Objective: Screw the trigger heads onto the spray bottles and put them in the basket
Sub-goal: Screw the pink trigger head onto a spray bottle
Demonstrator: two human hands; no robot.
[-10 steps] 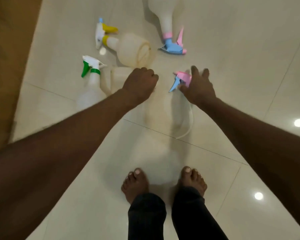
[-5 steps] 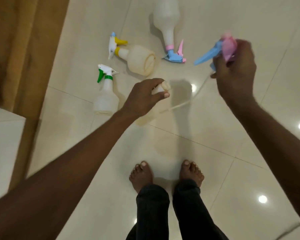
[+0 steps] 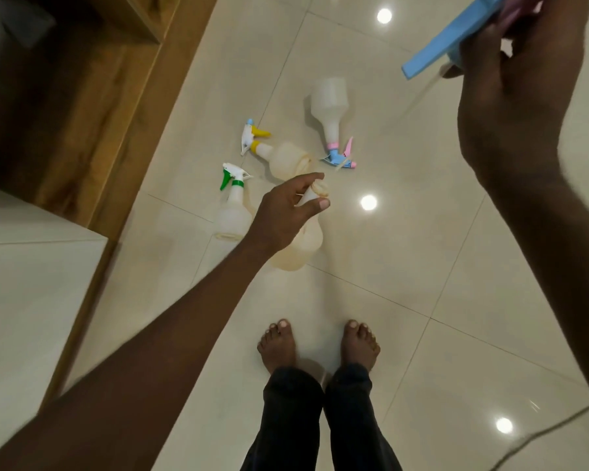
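Wooden panel [image 3: 92, 107]: runs along the left edge of the pale tiled floor [image 3: 405, 266].
Green-trigger bottle [image 3: 233, 212]: lies on the floor with its head already on, just left of the left hand.
Yellow-trigger bottle [image 3: 279, 158]: lies on its side beyond the hand, head fitted.
Left hand [image 3: 286, 212]: fingers and thumb are curled around the neck of an open bottle [image 3: 303, 243], held upright above the tiles with its mouth uncovered.
Pink-and-blue bottle [image 3: 332, 113]: lies on the floor farther back, head attached and pointing toward the person.
Feet [image 3: 317, 345]: bare, side by side below the held bottle.
Right hand [image 3: 517, 96]: raised high at the upper right, closed around the loose blue trigger head [image 3: 442, 45], whose dip tube [image 3: 429, 83] hangs down, well apart from the bottle's mouth.
Basket: not in view.
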